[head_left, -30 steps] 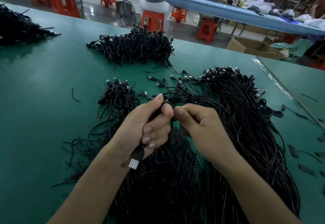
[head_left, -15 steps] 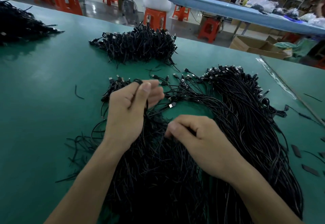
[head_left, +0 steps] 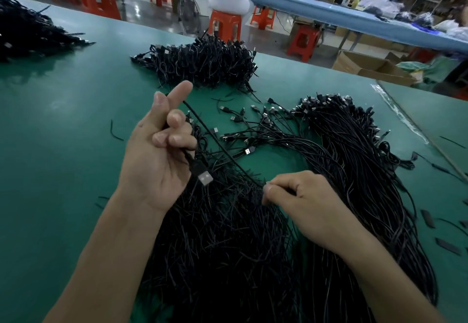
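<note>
1. Left hand (head_left: pixel 154 160) is raised palm-up above the green tabletop (head_left: pixel 63 125), with the index finger stretched out and the other fingers curled round a black cable (head_left: pixel 202 123).
2. That cable's USB plug (head_left: pixel 205 177) hangs just off the edge of the palm, its metal end facing the camera.
3. From the left fingers the cable runs taut down to the right hand (head_left: pixel 304 203), which pinches it between thumb and forefinger, the remaining fingers curled.
4. Both hands are over a large heap of cables (head_left: pixel 228 251) sprawling across the near tabletop.
5. Loose connectors (head_left: pixel 243 117) fan out behind the hands.
6. A second pile (head_left: pixel 202 61) lies further back, and a third pile (head_left: pixel 25 31) at far left.
</note>
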{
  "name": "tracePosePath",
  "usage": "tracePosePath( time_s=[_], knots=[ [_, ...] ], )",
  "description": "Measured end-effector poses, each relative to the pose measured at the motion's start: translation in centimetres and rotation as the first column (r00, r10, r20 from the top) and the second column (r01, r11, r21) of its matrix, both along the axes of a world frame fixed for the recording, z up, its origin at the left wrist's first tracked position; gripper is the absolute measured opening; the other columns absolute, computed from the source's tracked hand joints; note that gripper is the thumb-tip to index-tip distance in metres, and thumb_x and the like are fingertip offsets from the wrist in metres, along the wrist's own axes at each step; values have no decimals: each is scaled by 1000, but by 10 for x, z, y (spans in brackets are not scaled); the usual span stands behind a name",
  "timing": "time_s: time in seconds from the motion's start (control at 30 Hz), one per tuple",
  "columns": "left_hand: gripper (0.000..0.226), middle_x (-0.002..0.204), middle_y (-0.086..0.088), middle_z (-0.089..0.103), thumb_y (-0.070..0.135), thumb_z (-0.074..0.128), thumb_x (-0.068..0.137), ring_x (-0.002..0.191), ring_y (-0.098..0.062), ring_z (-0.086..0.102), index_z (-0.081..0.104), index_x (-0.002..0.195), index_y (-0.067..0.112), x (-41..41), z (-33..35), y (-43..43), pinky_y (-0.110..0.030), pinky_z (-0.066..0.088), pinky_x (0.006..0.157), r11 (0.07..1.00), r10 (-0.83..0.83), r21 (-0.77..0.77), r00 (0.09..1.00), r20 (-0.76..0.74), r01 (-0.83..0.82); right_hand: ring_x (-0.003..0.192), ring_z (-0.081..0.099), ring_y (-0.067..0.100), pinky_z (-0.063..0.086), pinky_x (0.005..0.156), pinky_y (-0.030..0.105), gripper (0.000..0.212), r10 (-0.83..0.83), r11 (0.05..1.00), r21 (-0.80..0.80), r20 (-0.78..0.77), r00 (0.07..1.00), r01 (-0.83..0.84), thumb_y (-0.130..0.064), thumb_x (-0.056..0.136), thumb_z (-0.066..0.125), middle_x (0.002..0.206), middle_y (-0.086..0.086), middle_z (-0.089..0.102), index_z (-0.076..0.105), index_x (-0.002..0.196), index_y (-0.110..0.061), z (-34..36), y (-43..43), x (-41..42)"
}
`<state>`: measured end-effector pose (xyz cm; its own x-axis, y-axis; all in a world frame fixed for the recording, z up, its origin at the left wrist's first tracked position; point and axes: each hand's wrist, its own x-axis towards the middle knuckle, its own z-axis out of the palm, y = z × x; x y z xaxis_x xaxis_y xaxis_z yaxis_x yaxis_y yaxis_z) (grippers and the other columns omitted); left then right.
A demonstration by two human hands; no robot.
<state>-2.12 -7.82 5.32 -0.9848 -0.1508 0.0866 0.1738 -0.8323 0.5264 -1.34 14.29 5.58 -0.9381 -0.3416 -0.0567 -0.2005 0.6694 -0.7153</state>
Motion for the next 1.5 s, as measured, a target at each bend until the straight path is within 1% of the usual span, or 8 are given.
tracePosePath(
  time_s=[0.1, 0.2, 0.33, 0.5, 0.73, 1.23, 1.4, 1.5],
  knots=[
    [34, 69, 7, 67, 29, 46, 102, 49, 2, 58, 63, 118, 5, -1, 3, 0, -9, 51, 56, 996, 8, 90, 1000, -10, -7, 41, 32, 7, 29, 42, 19, 30, 107, 994, -1, 61, 992, -107, -32, 96, 58, 47, -5, 48, 72, 71, -26, -2, -6, 5],
    [27, 89, -4, 76, 22, 48, 103, 74, -9, 72, 64, 118, 6, -1, -3, 4, -23, 59, 72, 952, 199, -226, 979, -49, -205, 48, 41, 23, 36, 45, 31, 28, 256, 967, -39, 71, 964, -254, -36, 93, 57, 61, 3, 60, 72, 73, -26, 5, -10, 14],
    [18, 112, -8, 74, 16, 54, 102, 92, -18, 75, 65, 115, 22, 1, -13, 16, -29, 61, 78, 562, 345, -722, 908, -238, -403, 58, 54, 19, 45, 55, 36, 29, 297, 949, -95, -47, 954, -300, -42, 85, 53, 71, -5, 65, 70, 69, -25, 19, -11, 21],
    [41, 91, 4, 76, 44, 50, 92, 79, -21, 75, 70, 98, 9, 6, -15, 25, -38, 63, 73, 181, -82, -983, 996, -30, -15, 55, 51, 19, 41, 52, 31, 31, 178, 953, -200, -239, 954, -228, -42, 85, 52, 63, 1, 61, 68, 65, -23, 34, -2, 16],
    [45, 48, 2, 59, 40, 40, 104, 37, -6, 46, 70, 79, 19, 15, -6, 30, -14, 39, 43, 352, -368, -914, 928, 62, 200, 50, 50, -3, 34, 52, 3, 22, 27, 932, -331, -333, 942, -144, -27, 94, 57, 53, -23, 52, 70, 76, -23, 35, 3, 4],
    [41, 53, 8, 52, 37, 49, 94, 40, -1, 43, 76, 72, 16, 8, -4, 41, -14, 36, 40, 910, -328, -243, 942, 71, 335, 51, 51, 23, 43, 52, 38, 28, 116, 981, -146, -93, 989, -129, -33, 99, 55, 58, 1, 58, 63, 72, -35, 4, -15, 13],
    [38, 102, -12, 77, 34, 51, 93, 93, -21, 75, 76, 102, 7, 7, -13, 48, -22, 58, 74, 920, -108, -379, 994, 9, 103, 49, 46, 15, 40, 49, 40, 29, 183, 979, 110, -79, 980, -173, -37, 99, 48, 63, -7, 54, 48, 73, -25, 2, -20, 25],
    [32, 100, -4, 77, 33, 51, 95, 94, -19, 75, 70, 109, 11, 9, -19, 50, -24, 59, 76, 723, 67, -678, 990, -122, -133, 61, 47, 11, 40, 57, 32, 32, 260, 958, 155, -119, 958, -241, -31, 98, 45, 74, -14, 50, 40, 67, -31, 5, -19, 26]
  ],
)
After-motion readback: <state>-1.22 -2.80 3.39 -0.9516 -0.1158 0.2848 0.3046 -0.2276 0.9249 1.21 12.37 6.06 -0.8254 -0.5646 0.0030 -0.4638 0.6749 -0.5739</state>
